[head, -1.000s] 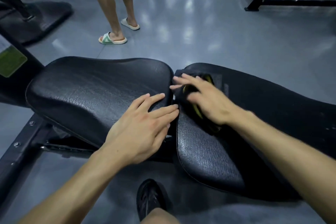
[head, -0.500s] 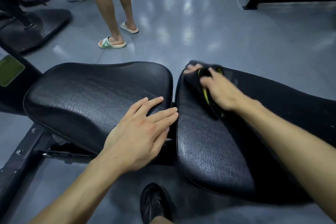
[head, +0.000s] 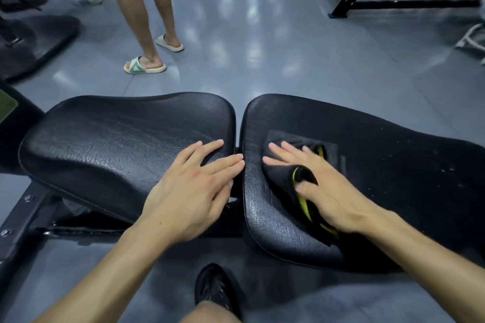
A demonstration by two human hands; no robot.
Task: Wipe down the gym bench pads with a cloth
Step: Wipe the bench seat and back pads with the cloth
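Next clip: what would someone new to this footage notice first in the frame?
Two black bench pads fill the middle: the left pad and the right pad, split by a narrow gap. The right hand presses a dark cloth with yellow-green trim flat on the right pad, while the left hand rests open on the left pad's edge. Behind, a bystander's legs in slide sandals stand on the grey floor.

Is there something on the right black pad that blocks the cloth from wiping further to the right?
Nothing visible. The right hand presses the black cloth with yellow-green edging flat on the right black leather pad; beyond it the pad shows only small pale specks.
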